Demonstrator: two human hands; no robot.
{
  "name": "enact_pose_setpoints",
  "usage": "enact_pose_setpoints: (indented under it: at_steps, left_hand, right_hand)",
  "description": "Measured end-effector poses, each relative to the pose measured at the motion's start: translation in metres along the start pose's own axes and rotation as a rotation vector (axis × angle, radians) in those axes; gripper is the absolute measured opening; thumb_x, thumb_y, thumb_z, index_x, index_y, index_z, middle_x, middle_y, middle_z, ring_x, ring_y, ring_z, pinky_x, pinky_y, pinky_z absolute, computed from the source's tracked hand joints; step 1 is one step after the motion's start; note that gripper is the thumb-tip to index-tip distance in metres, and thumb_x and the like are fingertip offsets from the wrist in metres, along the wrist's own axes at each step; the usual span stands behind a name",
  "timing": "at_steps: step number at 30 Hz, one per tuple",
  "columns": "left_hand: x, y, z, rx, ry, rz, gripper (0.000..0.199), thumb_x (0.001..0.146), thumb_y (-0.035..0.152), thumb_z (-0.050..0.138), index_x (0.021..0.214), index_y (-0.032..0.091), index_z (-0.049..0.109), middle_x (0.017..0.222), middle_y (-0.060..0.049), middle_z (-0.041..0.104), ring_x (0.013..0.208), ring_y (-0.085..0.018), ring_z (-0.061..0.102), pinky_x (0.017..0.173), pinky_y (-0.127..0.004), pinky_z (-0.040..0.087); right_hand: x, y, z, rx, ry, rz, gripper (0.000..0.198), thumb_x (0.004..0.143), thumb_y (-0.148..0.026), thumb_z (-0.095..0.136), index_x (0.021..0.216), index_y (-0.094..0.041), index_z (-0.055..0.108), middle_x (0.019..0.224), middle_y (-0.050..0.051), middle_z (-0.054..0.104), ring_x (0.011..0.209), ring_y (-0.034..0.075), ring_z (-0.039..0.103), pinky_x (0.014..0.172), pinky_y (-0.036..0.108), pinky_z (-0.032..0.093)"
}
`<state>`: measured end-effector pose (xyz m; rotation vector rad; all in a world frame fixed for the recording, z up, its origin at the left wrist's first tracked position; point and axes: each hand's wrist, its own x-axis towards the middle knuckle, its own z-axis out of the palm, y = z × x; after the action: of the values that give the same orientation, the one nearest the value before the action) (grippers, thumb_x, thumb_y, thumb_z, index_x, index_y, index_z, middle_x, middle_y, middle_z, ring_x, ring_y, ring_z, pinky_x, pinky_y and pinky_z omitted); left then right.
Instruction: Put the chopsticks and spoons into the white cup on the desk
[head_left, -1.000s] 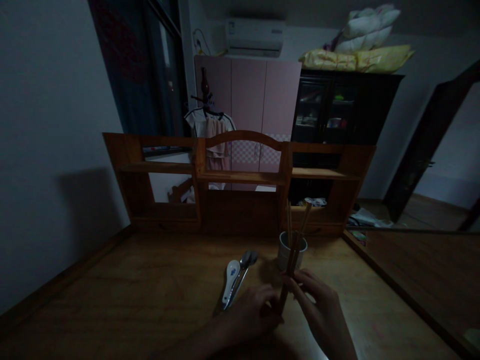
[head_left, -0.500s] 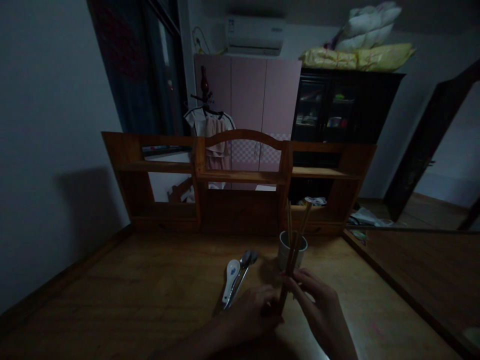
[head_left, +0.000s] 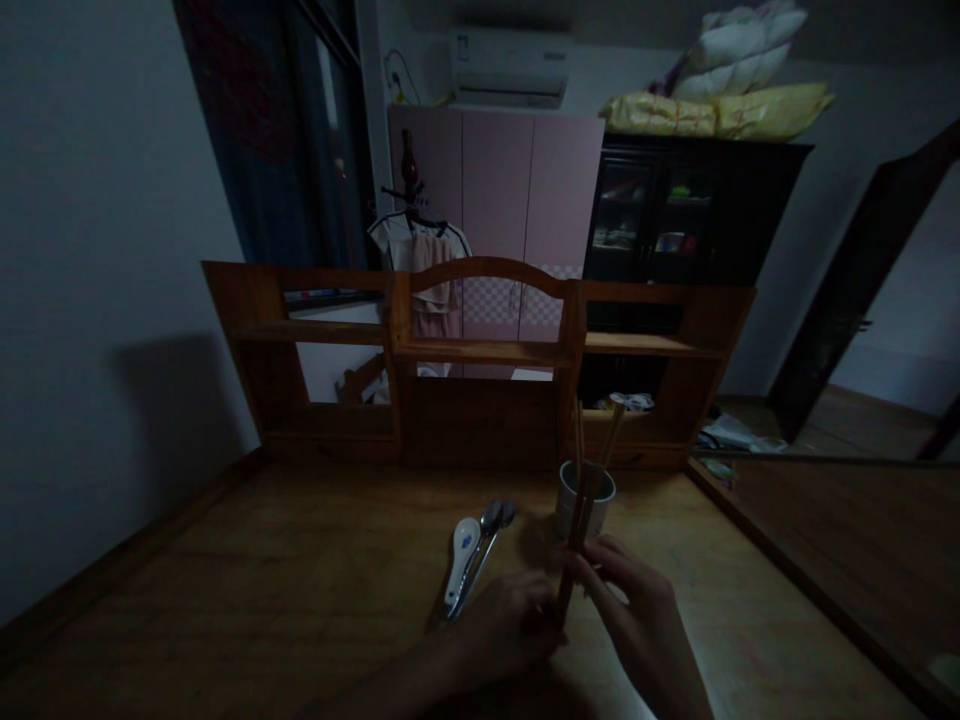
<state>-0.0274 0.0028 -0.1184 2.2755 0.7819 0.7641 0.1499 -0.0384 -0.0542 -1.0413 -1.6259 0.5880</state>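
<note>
Dark wooden chopsticks (head_left: 580, 520) stand nearly upright between my two hands, in front of a light cup (head_left: 566, 515). My left hand (head_left: 514, 620) is closed around their lower end. Higher up, my right hand (head_left: 630, 590) pinches them between thumb and fingers. Just how many I hold is hard to make out in the dim light. Other chopsticks (head_left: 614, 430) stick up out of the cup. To the left of the cup lie a white ceramic spoon (head_left: 463, 550) with a blue mark and two metal spoons (head_left: 491, 518), side by side.
The wooden table (head_left: 262, 570) carries a shelf unit (head_left: 487, 352) along its far edge. A wall (head_left: 97, 330) borders it on the left. A raised wooden edge (head_left: 787, 580) runs down the right side. Pink wardrobes (head_left: 495, 190) and a dark cabinet (head_left: 690, 220) stand beyond.
The chopsticks between my hands have tilted slightly toward upright, their upper ends shifting a little left. Both hands keep nearly the same place; the spoons and cup stay put.
</note>
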Motion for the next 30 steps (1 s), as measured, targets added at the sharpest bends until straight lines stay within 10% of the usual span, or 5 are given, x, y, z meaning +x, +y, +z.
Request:
enact_pose_setpoints:
  at_steps: [30]
  left_hand:
    - [-0.001,0.0039,-0.0001,-0.011,-0.008,0.011,0.014,0.085,0.022,0.059,0.099,0.021,0.062,0.098,-0.004,0.065,0.085,-0.018,0.06,0.072,-0.027,0.046]
  right_hand:
    - [-0.0005,-0.0001,0.0011,0.047,-0.01,-0.009,0.021,0.095,-0.034,0.059,0.098,-0.02,0.074,0.093,0.005,0.063,0.086,0.021,0.062,0.07,0.025,0.049]
